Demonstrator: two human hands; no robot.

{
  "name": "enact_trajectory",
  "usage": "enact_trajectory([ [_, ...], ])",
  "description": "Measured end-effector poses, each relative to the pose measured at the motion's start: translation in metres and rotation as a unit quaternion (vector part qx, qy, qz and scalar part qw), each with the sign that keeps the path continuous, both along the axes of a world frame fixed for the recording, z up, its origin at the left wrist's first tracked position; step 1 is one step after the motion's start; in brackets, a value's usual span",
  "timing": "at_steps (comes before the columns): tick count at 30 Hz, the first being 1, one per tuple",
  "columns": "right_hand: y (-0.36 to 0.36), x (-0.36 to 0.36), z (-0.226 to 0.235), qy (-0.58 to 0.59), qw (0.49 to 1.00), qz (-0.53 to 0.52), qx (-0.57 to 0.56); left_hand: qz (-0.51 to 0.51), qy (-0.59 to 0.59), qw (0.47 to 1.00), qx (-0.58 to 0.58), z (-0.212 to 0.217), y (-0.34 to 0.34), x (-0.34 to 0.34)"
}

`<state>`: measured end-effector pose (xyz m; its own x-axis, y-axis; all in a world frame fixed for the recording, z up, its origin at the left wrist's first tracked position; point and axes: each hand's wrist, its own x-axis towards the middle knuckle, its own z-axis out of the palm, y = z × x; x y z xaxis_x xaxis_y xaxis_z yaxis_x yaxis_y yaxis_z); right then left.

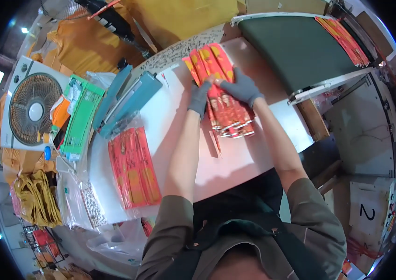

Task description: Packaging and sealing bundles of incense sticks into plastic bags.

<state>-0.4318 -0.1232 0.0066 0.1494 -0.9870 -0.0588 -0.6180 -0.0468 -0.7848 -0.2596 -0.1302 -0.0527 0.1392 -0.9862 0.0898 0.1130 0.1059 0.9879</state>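
A bundle of long, slim red foil packets [228, 109] with yellow ends is held above the white table [226, 163]. My left hand [200, 97], in a grey glove with bare fingertips, closes on the bundle's left side. My right hand [243, 88], gloved alike, grips its right side, and the fingertips of both hands meet over the front packets. Beneath the bundle a narrow red packet [218, 144] shows on the table. Left of my left forearm lies a clear plastic bag [135, 168] with a row of similar red packets inside.
A teal bag sealer [130, 103] stands at the table's left, beside a green plastic basket [82, 116] and a box fan [34, 111]. At the upper right runs a dark green conveyor belt [284, 51] carrying red packets [342, 41]. Yellow sacks [184, 18] stand behind the table.
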Motion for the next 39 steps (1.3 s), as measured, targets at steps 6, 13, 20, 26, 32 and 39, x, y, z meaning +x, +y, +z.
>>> enact_trajectory([
  [6, 0.161, -0.005, -0.011, -0.438, 0.876, 0.101, 0.172, -0.023, 0.170, 0.971, 0.168, 0.020, 0.197, 0.004],
  [13, 0.276, -0.012, 0.000, -0.251, 0.928, 0.230, 0.151, -0.164, 0.098, 0.971, 0.146, 0.039, 0.332, 0.009],
  [20, 0.227, 0.025, 0.080, -0.295, 0.923, 0.233, -0.082, -0.104, -0.025, 0.994, 0.039, 0.146, 0.293, 0.042],
  [26, 0.179, 0.044, 0.090, -0.287, 0.896, 0.338, 0.012, -0.044, -0.300, 0.927, -0.222, 0.172, 0.262, 0.059],
  [32, 0.194, 0.065, 0.129, -0.427, 0.825, 0.338, -0.148, -0.072, 0.017, 0.979, -0.189, 0.160, 0.251, 0.054],
  [39, 0.223, 0.053, 0.096, -0.416, 0.847, 0.309, 0.117, -0.085, 0.010, 0.996, 0.037, 0.137, 0.309, 0.045],
])
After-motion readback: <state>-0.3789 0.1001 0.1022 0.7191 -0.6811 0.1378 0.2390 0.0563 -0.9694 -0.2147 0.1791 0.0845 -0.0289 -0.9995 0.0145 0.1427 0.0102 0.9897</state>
